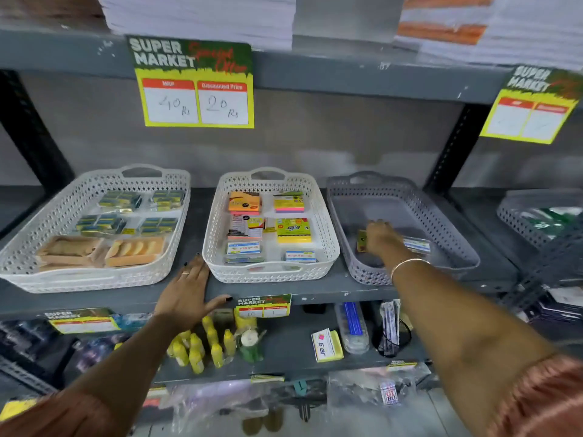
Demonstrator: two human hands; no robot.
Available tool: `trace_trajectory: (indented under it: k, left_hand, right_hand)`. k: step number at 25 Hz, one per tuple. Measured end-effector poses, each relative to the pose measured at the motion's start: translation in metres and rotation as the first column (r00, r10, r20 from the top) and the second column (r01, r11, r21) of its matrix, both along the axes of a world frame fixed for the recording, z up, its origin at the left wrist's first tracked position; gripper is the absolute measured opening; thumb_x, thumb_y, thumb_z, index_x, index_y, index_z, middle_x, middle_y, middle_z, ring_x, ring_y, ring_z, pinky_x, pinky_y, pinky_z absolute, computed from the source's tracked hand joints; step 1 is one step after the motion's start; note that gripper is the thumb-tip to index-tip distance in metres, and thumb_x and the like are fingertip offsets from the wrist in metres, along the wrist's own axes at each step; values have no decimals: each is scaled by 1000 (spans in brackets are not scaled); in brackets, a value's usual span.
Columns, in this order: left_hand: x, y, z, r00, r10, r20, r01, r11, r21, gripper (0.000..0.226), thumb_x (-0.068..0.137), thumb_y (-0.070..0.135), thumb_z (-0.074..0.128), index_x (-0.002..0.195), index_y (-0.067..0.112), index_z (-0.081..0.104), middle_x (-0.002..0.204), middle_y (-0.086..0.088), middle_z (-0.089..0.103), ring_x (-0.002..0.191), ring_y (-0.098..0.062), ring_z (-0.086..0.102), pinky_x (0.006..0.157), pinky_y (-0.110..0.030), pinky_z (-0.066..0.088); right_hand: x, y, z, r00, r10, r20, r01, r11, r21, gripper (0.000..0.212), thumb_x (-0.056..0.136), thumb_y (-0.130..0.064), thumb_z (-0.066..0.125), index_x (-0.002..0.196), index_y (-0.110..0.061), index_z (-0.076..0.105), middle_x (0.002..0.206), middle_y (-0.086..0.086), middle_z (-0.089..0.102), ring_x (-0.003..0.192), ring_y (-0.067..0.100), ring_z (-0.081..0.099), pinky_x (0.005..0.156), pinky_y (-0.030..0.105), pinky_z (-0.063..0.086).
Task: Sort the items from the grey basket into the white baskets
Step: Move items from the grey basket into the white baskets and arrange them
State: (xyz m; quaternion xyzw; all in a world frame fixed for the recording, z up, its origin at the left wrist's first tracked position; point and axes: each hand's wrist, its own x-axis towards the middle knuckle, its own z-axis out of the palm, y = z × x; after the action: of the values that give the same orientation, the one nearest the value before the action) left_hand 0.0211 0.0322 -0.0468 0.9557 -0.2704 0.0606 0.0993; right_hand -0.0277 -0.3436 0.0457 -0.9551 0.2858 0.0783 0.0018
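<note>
Grip: right hand [380, 238] reaches down into the grey basket [356, 197], fingers curled over a small dark-and-yellow packet [361, 241] at its near left; whether they have closed on it cannot be told, as the hand is blurred and hides most of the packet. Left hand [189, 290]: flat and spread on the shelf [315, 290], between the two white baskets, holding nothing. Remaining stock in the grey basket: this packet and a clear pack with a blue label [416, 244], just right of the hand. Left white basket [41, 244]: dark-and-yellow packets far, tan items near. Middle white basket [328, 244]: sticky notes and blue-labelled packs. Handling note: pinch the packet by its edges and lift clear of the rim; it appears to match the left basket's far rows, so carry it left across the middle basket.
</note>
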Motion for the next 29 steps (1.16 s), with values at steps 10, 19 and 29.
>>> trace_trajectory:
  k: [10, 19, 29]
  left_hand:
    - [-3, -3, 3, 999, 32, 3, -32, 997, 68, 105, 72, 83, 10, 126, 1, 47, 128, -22, 55, 120, -35, 49, 104, -47, 38]
    - [-4, -3, 1, 999, 42, -10, -41, 997, 67, 104, 73, 82, 9, 130, 2, 44, 132, -20, 52, 123, -33, 47, 105, -48, 37]
    - [-6, -3, 2, 999, 50, -5, -50, 997, 54, 116, 64, 86, -4, 139, 4, 31, 145, -16, 37, 135, -28, 32, 112, -42, 22]
  right_hand:
    - [27, -28, -12, 948, 75, -311, -95, 994, -47, 61, 87, -12, 61, 142, -4, 36, 139, 18, 42, 126, 36, 49, 102, 40, 42]
    - [29, -21, -7, 967, 69, -246, -71, 997, 1, 66, 89, -38, 53, 146, -14, 33, 145, 17, 34, 131, 36, 42, 105, 43, 37]
    - [88, 77, 67, 942, 295, 159, -295, 955, -28, 69, 77, -48, 59, 128, -2, 49, 132, 22, 44, 120, 36, 45, 95, 39, 44]
